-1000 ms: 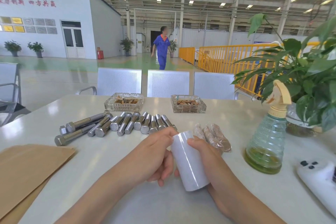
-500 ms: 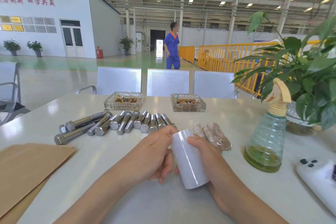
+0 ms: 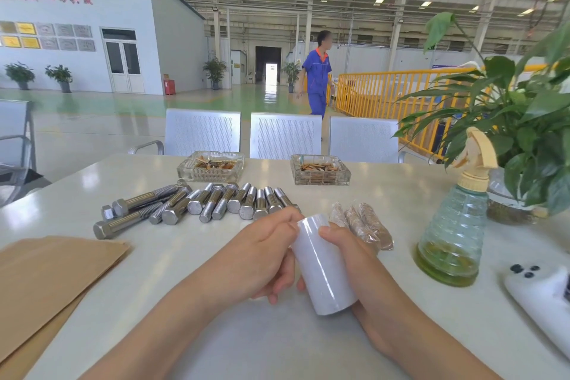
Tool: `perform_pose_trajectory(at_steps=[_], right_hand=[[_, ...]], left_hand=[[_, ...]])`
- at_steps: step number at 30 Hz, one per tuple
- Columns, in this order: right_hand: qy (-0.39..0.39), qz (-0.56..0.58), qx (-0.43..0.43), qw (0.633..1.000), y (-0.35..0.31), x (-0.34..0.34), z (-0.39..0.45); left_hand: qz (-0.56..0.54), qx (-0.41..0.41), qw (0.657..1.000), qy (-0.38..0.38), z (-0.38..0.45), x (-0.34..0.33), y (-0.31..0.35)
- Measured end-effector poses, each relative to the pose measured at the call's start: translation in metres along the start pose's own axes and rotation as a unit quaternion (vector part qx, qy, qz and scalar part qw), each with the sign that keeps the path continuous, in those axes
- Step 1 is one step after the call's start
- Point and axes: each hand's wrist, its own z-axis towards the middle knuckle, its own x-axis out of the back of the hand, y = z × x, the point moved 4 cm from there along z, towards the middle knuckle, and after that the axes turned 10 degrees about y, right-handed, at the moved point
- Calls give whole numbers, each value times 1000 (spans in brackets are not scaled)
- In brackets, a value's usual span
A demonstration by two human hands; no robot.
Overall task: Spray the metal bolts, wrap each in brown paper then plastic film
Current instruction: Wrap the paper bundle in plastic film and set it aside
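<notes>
A white roll of plastic film [image 3: 324, 265] is held over the table between both hands. My right hand [image 3: 348, 248] grips it from behind and below, thumb on its top edge. My left hand [image 3: 265, 253] has its fingers curled against the roll's left side, fingertips picking at its surface near the top. Several bare metal bolts [image 3: 216, 202] lie in a row behind my hands, longer ones at the left. Three wrapped bolts [image 3: 364, 224] lie just right of the roll. Brown paper sheets [image 3: 49, 274] lie at the left. A green spray bottle [image 3: 453, 231] stands at the right.
Two glass ashtrays [image 3: 211, 165] [image 3: 320, 168] sit at the table's far side. A potted plant [image 3: 524, 120] stands at the right, a white device [image 3: 543, 302] near the right edge. Metal chairs [image 3: 285, 136] line the far edge. A person in blue [image 3: 316, 77] walks beyond.
My hands and the film roll have stayed in almost the same place. The person in blue has walked to the right in the background.
</notes>
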Motion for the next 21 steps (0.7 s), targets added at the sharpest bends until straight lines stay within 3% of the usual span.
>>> perform_pose_trajectory(at_steps=[21], right_hand=[[-6, 33, 0, 999, 3, -5, 14]], left_hand=[[21, -8, 1000, 19, -14, 0, 19]])
